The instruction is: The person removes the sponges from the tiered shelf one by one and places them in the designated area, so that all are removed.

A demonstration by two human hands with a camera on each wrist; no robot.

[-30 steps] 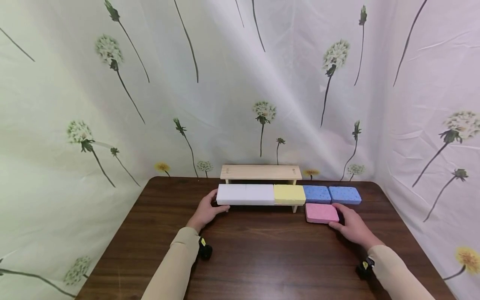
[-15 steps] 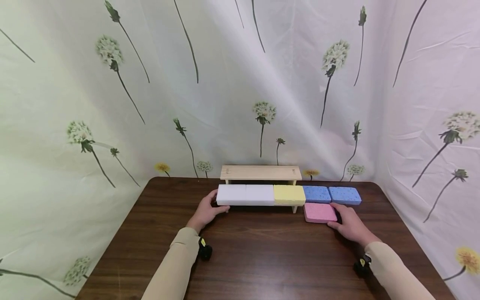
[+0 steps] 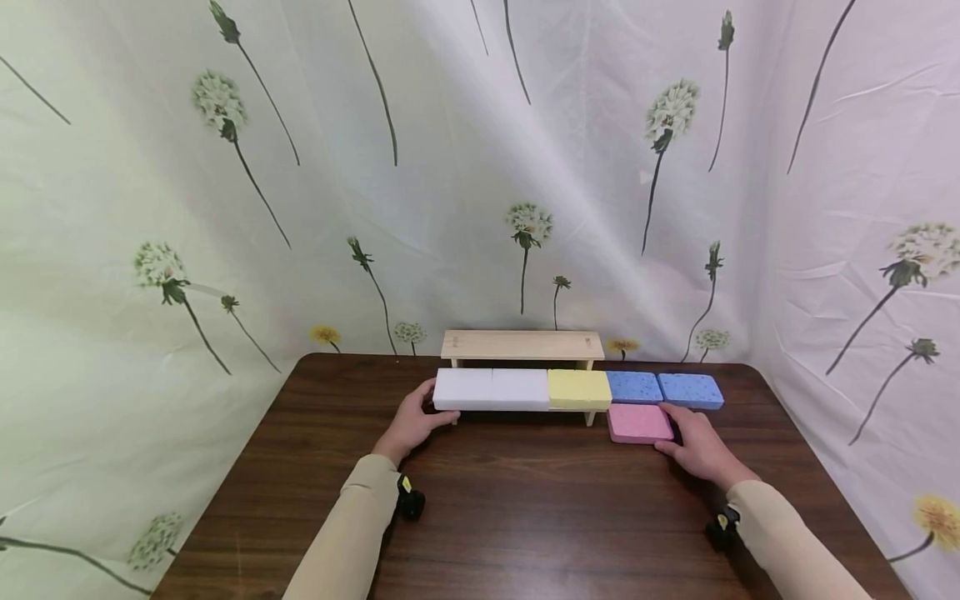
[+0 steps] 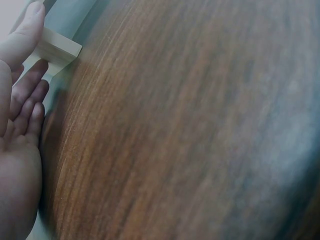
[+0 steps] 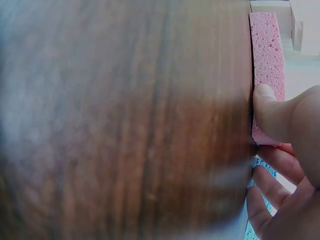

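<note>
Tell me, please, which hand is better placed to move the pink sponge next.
Probably the right hand: it holds the pink sponge by its right end, while the left hand is away at the left end of the white blocks.

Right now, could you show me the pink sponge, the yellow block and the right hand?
Pink sponge [image 3: 640,423]: head view, middle of its top face.
Yellow block [image 3: 579,388]: head view, middle of its top face.
Right hand [image 3: 701,447]: head view, back of the hand.

The head view looked forward and down from above; both wrist views, far closer, shared its worktop [image 3: 525,517].
</note>
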